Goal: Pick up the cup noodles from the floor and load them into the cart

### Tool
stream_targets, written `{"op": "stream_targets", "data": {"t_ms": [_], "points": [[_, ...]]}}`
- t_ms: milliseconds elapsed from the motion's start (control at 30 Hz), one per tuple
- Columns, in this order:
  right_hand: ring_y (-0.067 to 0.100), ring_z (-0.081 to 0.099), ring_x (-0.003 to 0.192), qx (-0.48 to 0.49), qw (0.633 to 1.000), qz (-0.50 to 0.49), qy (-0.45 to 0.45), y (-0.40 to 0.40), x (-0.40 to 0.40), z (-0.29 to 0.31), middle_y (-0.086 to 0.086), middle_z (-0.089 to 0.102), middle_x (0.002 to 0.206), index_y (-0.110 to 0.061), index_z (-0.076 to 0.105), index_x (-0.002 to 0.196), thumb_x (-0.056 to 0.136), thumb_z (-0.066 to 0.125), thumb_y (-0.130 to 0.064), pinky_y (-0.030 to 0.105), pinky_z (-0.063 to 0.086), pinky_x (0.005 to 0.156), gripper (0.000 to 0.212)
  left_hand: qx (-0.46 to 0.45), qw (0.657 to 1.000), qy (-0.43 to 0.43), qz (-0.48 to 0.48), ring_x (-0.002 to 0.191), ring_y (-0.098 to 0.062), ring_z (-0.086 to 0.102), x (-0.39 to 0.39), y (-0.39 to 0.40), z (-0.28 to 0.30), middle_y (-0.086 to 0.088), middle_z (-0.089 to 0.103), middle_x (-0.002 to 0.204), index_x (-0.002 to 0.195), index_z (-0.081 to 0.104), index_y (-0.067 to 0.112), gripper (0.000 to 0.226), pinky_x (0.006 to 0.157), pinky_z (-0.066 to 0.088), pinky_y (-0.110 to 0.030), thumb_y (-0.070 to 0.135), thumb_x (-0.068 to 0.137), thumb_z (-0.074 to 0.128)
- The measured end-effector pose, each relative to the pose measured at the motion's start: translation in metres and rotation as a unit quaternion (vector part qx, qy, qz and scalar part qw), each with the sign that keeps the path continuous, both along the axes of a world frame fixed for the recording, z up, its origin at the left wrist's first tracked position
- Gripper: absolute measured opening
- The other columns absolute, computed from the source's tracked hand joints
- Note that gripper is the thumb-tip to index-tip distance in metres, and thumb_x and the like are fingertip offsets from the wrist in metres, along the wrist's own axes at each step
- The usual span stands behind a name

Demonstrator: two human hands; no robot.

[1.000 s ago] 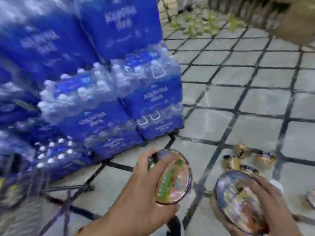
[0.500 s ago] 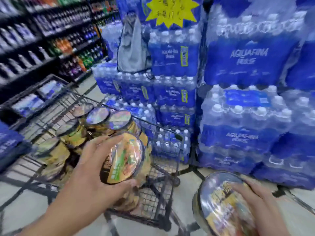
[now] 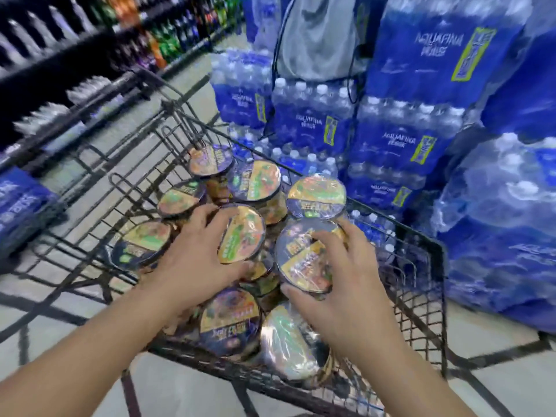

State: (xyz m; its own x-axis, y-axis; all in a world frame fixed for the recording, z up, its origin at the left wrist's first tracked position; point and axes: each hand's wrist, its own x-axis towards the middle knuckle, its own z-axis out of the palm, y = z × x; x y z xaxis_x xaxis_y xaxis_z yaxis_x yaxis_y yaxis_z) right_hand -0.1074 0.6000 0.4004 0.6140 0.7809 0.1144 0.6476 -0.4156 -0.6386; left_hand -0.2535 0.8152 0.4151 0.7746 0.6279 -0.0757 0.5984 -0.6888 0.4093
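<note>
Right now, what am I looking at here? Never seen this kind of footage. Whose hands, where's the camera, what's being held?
There is no robot here. A person wears one wide-angle camera on the head, so the single view looks forward and down at their own two bare hands.

The left hand grips a cup of noodles with a gold and green lid. The right hand grips a second cup with a dark lid, thumb on its near rim and fingers over the top. Both cups are inside the wire shopping cart, at the level of the other noodle cups already piled there, so they look about to be set down.

Around the cart: tiled floor, stacked packs of bottled water on the right, and drink shelves on the left.
</note>
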Motion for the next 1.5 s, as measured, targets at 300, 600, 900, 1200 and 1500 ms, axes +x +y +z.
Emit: {"op": "stream_targets", "data": {"t_ms": [300, 600, 900, 1200, 1500], "points": [[0.024, 0.009, 0.158, -0.06, 0.998, 0.031, -0.001, 0.018, -0.008, -0.022, -0.011, -0.004, 0.171, -0.045, 0.032, 0.152, 0.081, 0.071, -0.071, 0.05, 0.03, 0.125, 0.085, -0.041, 0.996, 0.078, -0.022, 0.156, -0.028, 0.014, -0.01, 0.014, 0.001, 0.007, 0.001, 0.171, 0.157, 0.017, 0.05, 0.101, 0.123, 0.022, -0.058, 0.06, 0.069, 0.066], [0.01, 0.028, 0.153, 0.071, 0.984, -0.161, 0.004, -0.187, 0.025, 0.0, -0.02, 0.012, 0.17, -0.047, 0.046, 0.147, 0.085, 0.065, -0.071, 0.046, 0.045, 0.111, 0.069, -0.024, 0.981, -0.116, -0.155, 0.153, 0.001, 0.016, 0.08, -0.142, 0.042, 0.019, 0.022, 0.164, 0.15, 0.044, 0.043, 0.067, 0.117, 0.011, -0.011, 0.062, 0.087, 0.052], [-0.018, 0.013, 0.141, -0.025, 0.869, -0.492, 0.043, -0.608, 0.004, -0.071, -0.034, 0.013, 0.158, -0.05, 0.042, 0.147, 0.094, 0.059, -0.065, 0.038, 0.044, 0.105, 0.058, -0.063, 0.878, -0.019, -0.474, 0.158, -0.009, 0.009, 0.196, -0.535, -0.027, 0.014, 0.012, 0.171, 0.157, 0.031, 0.045, 0.072, 0.128, 0.015, -0.044, 0.076, 0.092, 0.035], [0.01, 0.021, 0.15, -0.137, 0.735, -0.634, 0.196, -0.948, -0.133, -0.153, -0.023, 0.014, 0.163, -0.047, 0.038, 0.152, 0.094, 0.054, -0.068, 0.041, 0.038, 0.117, 0.064, -0.072, 0.781, 0.141, -0.605, 0.158, -0.015, 0.001, 0.196, -0.895, -0.169, 0.017, -0.001, 0.171, 0.159, 0.024, 0.046, 0.086, 0.128, 0.014, -0.046, 0.085, 0.083, 0.028], [0.026, 0.042, 0.14, -0.104, 0.504, -0.775, 0.367, -1.097, -0.242, -0.328, 0.006, 0.044, 0.151, -0.029, 0.05, 0.15, 0.093, 0.073, -0.048, 0.037, 0.037, 0.114, 0.065, -0.036, 0.632, 0.222, -0.741, 0.158, -0.026, 0.009, 0.191, -1.11, -0.325, 0.002, 0.006, 0.172, 0.16, 0.018, 0.044, 0.089, 0.126, 0.021, -0.048, 0.065, 0.082, 0.055]]}}
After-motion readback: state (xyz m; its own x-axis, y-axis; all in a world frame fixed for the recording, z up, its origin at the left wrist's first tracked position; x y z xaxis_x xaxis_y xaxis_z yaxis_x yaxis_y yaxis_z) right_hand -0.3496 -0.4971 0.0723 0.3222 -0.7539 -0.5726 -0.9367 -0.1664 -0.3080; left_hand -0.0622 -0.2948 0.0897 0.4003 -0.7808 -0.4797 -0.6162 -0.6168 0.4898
